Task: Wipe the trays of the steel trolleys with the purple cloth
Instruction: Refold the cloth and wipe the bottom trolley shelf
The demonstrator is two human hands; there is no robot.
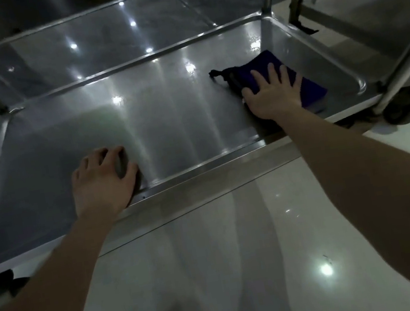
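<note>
Already folded into a pad, the purple cloth (294,78) lies in the tray (164,113) near its right end, long axis running toward the far right corner. Flat on it, fingers spread, presses the right hand (273,95); unwiped steel stretches leftward, where the left hand (103,180), fingers loosely curled, rests on the near rim
</note>
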